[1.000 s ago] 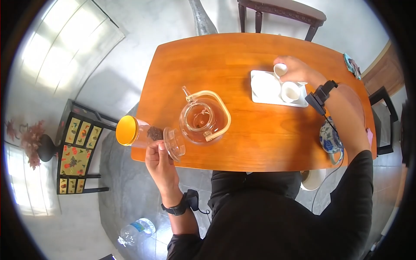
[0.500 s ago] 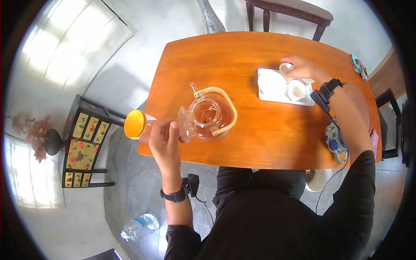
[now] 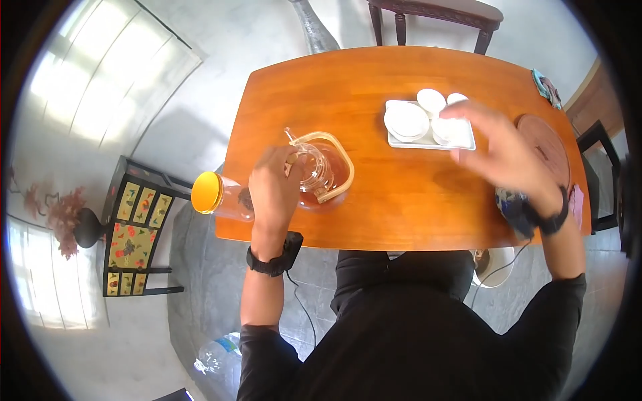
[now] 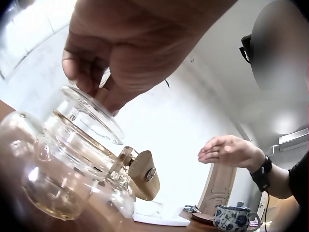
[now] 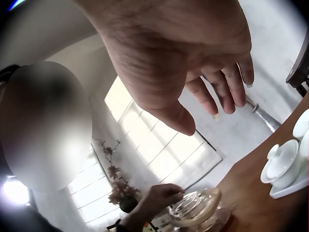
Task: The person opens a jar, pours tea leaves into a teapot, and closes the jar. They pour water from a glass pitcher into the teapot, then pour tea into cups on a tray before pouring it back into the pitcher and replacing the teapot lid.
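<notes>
Glass teapot point(image 3: 317, 179) stands on the left part of your worktop point(image 3: 394, 194), its spout point(image 3: 289, 135) pointing toward the far left; the long axis, spout to near handle joint, runs diagonally from far left to near right. The pale handle point(image 3: 350, 168) loops round the right side. Amber liquid point(image 3: 340, 170) shows through the wall. Your hands are well apart: your left hand point(image 3: 273, 184) pinches the clear lid point(image 4: 94, 116) at the teapot's mouth, whether fully seated you cannot tell. Your right hand point(image 3: 493, 147), fingers extended and thumb spread, hovers by the right end of the white tray point(image 3: 424, 143). This tray lies crosswise, bearing a lidded bowl point(image 3: 406, 123) and white cups point(image 3: 431, 100); glare hides the cups' contents. Left of the teapot, a clear jar point(image 3: 231, 199), yellow cap point(image 3: 206, 192) on, holds dark matter point(image 3: 246, 199). A lidded blue-and-white pot point(image 4: 234, 218) stands toward the right.
</notes>
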`<state>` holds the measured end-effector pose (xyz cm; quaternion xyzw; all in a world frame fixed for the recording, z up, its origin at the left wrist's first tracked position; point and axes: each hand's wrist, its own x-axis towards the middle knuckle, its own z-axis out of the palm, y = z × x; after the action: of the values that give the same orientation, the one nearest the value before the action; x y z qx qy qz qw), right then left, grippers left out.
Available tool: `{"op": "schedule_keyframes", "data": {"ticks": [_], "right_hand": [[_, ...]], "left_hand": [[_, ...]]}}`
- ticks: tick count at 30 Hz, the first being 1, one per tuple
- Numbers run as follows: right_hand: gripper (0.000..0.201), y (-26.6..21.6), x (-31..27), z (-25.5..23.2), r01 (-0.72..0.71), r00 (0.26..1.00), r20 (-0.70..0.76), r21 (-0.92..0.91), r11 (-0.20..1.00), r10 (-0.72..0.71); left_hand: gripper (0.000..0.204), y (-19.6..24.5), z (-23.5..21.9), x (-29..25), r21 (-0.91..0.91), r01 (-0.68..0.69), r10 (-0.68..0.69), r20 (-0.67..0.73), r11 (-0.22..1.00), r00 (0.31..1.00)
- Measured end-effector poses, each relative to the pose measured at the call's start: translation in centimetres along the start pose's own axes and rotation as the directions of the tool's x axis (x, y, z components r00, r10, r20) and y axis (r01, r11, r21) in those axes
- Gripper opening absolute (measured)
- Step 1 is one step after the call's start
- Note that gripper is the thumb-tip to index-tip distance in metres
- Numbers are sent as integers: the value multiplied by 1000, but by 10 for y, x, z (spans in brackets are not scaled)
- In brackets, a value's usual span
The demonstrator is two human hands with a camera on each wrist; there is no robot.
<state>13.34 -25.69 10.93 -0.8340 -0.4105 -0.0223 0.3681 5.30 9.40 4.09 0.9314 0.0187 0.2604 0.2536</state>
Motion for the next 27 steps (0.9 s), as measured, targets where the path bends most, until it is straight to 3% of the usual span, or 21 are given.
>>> {"op": "schedule_keyframes", "data": {"ticks": [3,7,13,16,18,19,21,23,27], "right_hand": [[41,-38,-40,10,32,995,89,19,999,-34],[43,-49,-85,38,-50,990,138,186,981,24],[42,-54,-128,84,-107,994,57,408,907,92],[37,-47,-146,100,-179,982,13,411,894,190],[35,-37,-161,109,-210,973,-8,402,891,233],[34,-31,-170,114,-272,956,-8,362,892,294],[33,-22,-180,125,-332,935,-13,321,887,354],[33,-16,-186,136,-398,904,57,471,787,423],[34,-19,-175,156,-405,908,135,528,747,397]], "left_hand": [[18,-1,3,-3,1,-7,7,-1,1000,1000],[19,-2,8,-6,12,-26,25,6,1000,1000],[19,-8,16,-9,11,-40,40,-7,999,999],[31,-8,22,-18,15,-60,60,-23,998,998],[55,2,27,-31,36,7,0,-187,999,982],[55,3,28,-40,37,7,0,-190,999,982],[77,0,32,-60,106,-105,126,-224,989,966],[84,1,41,-71,85,-66,82,-214,994,973],[104,-7,54,-75,-32,26,-30,-132,999,991]]}}
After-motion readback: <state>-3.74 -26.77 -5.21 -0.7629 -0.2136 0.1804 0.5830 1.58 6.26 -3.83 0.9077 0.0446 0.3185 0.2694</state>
